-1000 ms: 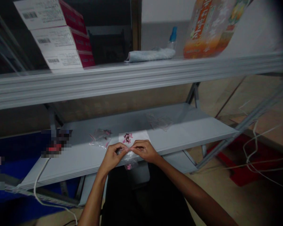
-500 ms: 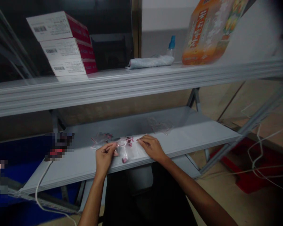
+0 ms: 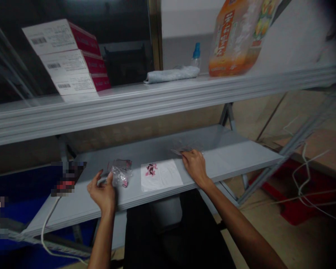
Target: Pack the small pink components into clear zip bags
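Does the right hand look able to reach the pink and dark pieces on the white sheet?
Probably yes: the right hand, at the clear bags, is beside the white sheet, and nothing visible blocks the pink and dark pieces.

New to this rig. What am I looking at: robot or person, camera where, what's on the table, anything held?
No robot: these are a person's bare hands, seen from one head-worn camera looking forward and down. On the grey table lies a white sheet bearing a pink-and-dark cluster, too small to make out. The left hand is open beside some clear bags with pink bits; contact there is unclear. The right hand has its fingers at other clear bags; whether it grips one, I can't tell. The shelf above holds boxes, a cloth and bottles.
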### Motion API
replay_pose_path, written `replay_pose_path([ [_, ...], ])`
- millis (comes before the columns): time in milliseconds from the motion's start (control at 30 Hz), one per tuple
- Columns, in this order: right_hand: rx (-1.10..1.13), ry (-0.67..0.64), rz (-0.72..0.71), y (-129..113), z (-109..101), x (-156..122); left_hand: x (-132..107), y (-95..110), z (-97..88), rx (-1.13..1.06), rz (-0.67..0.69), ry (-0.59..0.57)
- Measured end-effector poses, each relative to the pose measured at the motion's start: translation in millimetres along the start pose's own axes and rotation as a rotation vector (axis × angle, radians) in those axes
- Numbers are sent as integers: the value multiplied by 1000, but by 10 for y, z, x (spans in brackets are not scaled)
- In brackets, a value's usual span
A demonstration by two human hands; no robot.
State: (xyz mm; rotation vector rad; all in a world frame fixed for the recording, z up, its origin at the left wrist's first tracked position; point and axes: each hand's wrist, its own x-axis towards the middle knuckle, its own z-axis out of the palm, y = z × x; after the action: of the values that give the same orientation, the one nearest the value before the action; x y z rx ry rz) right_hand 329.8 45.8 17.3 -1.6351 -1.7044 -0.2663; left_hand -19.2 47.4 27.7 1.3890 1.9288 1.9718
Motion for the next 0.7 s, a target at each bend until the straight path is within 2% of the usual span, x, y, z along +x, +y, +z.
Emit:
replay_pose_path([
  [67, 303, 83, -57, -193, -75, -28, -40, 116, -17, -17, 74, 90],
  [100, 451, 96, -73, -322, -107, -61, -73, 183, -20, -49, 128, 66],
  [133, 573, 87, -89, -465, -131, -106, -113, 249, -15, -97, 189, -34],
  [200, 747, 31, -151, -754, -150, -219, -208, 364, 18, -211, 295, -379],
  [267, 847, -47, -185, -977, -125, -327, -300, 429, 76, -329, 317, -698],
  [300, 881, -79, -176, -1042, -98, -367, -334, 440, 107, -377, 292, -783],
  [333, 898, -111, -158, -1071, -62, -393, -357, 437, 134, -414, 250, -817],
  [433, 840, -161, -110, -977, 73, -379, -350, 375, 174, -435, 117, -799],
  [600, 583, -198, -140, -694, 301, -147, -287, 238, 148, -400, 47, -837],
  [700, 451, -313, -232, -687, 373, 43, -311, 183, 154, -455, -156, -790],
])
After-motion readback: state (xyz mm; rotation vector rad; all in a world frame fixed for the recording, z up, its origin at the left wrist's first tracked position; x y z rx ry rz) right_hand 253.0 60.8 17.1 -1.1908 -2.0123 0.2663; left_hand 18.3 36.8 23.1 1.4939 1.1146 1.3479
